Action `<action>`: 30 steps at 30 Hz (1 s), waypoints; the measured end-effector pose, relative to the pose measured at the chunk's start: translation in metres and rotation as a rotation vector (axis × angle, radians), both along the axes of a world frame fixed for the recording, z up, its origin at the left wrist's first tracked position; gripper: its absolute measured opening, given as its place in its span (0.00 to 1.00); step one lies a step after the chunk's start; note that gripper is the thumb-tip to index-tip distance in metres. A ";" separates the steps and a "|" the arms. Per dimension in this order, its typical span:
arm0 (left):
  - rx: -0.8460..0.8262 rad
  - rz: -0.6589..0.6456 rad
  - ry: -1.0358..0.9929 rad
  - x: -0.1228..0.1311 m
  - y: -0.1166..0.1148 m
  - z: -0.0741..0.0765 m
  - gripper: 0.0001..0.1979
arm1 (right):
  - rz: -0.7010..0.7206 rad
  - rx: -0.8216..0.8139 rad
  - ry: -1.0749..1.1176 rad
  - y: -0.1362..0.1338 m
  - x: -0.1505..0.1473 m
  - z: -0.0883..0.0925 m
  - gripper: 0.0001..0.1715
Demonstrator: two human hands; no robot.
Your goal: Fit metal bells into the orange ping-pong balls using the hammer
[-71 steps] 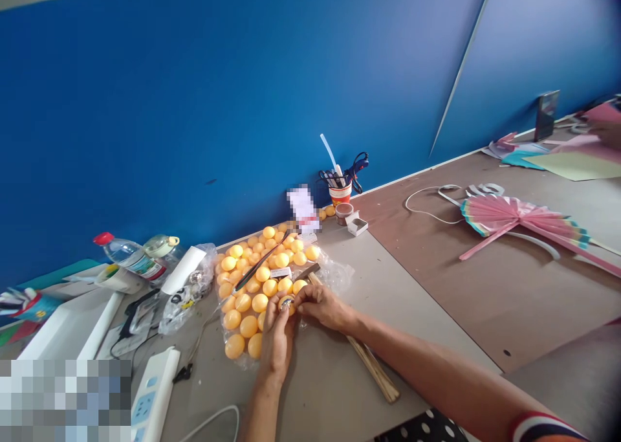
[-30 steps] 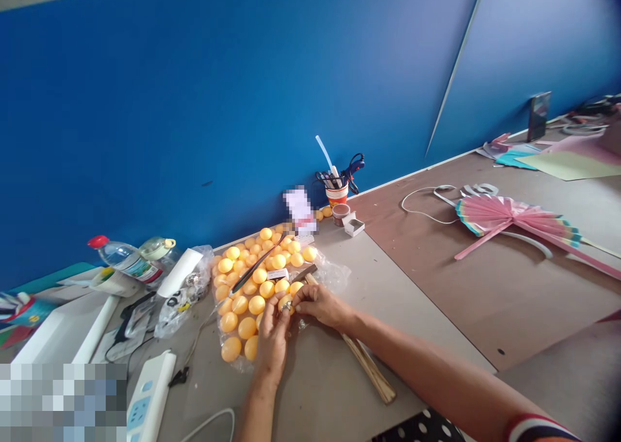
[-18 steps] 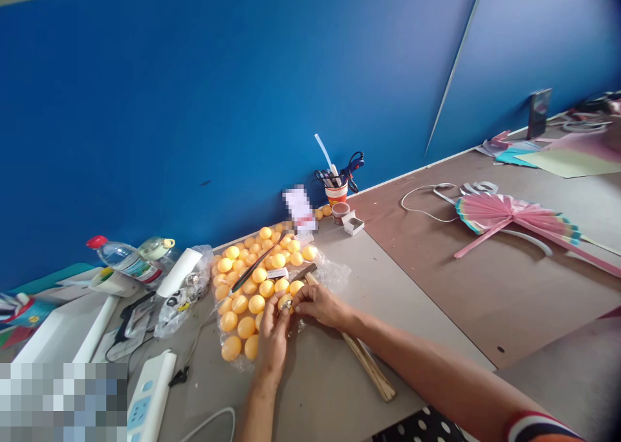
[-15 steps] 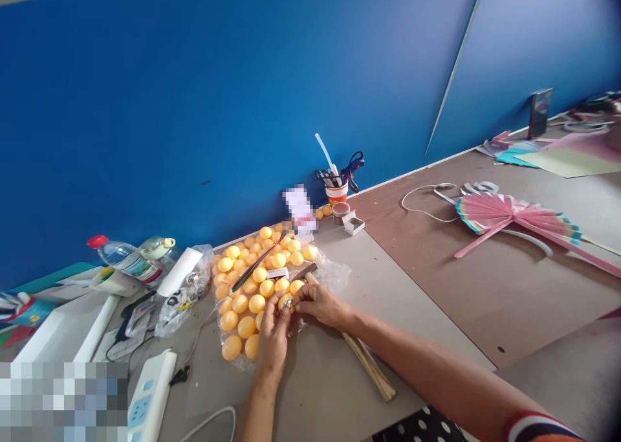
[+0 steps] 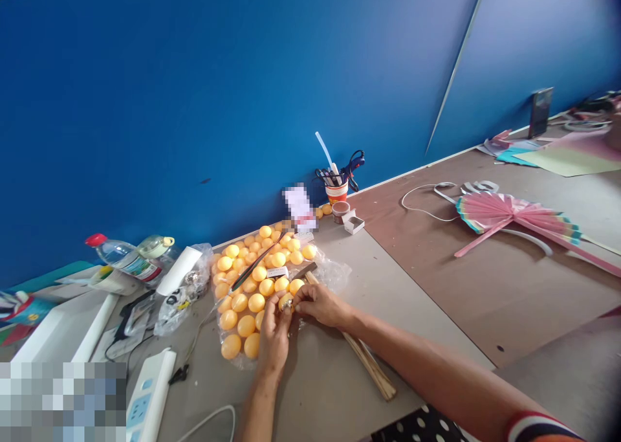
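Observation:
My left hand [image 5: 274, 340] is closed around a small orange ball [image 5: 285, 299] with shiny silver bits on its near side. From the right, my right hand [image 5: 321, 305] pinches at the edge of this ball; anything tiny between its fingertips is too small to make out. Both hands are just above the near right part of a clear plastic bag full of orange balls [image 5: 246, 326]. A hammer [image 5: 371, 367] with a wooden handle lies beneath my right wrist, its dark head beyond my right hand. A dark thin strap-like piece [image 5: 252, 268] rests across the bag.
A white power strip [image 5: 151, 390], cables, plastic bottles [image 5: 127, 261] and a white box [image 5: 72, 329] are at left. Behind the bag stand a cup of tools [image 5: 336, 193], a round tub [image 5: 340, 213] and a small open box [image 5: 354, 222]. Pink folded paper fans [image 5: 514, 215] lie right.
Both hands stay in nearly the same place. The ball in my left fingers looks slightly turned, with small finger shifts around it.

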State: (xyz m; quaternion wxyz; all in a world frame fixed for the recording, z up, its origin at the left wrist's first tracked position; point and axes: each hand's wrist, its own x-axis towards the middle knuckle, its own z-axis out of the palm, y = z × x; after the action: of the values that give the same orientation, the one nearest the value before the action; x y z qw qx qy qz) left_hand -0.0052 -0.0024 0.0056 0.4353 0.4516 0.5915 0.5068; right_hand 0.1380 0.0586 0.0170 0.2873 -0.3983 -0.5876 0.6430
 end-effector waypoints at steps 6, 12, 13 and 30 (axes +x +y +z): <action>-0.006 0.013 -0.011 0.000 0.000 -0.001 0.27 | 0.008 0.003 0.011 -0.001 0.001 0.002 0.05; 0.002 0.004 -0.018 -0.001 0.001 -0.004 0.25 | 0.006 0.009 0.003 -0.001 0.002 0.004 0.04; -0.001 0.001 -0.017 -0.001 0.001 -0.005 0.25 | 0.006 0.015 0.001 -0.001 0.002 0.004 0.04; 0.015 0.003 0.047 0.000 0.001 -0.003 0.22 | -0.011 0.062 -0.012 -0.001 0.003 0.001 0.03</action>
State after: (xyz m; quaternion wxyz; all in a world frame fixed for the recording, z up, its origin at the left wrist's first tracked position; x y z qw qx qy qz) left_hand -0.0048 -0.0010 0.0026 0.4170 0.4656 0.5986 0.5010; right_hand 0.1408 0.0574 0.0181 0.2995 -0.3961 -0.6067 0.6207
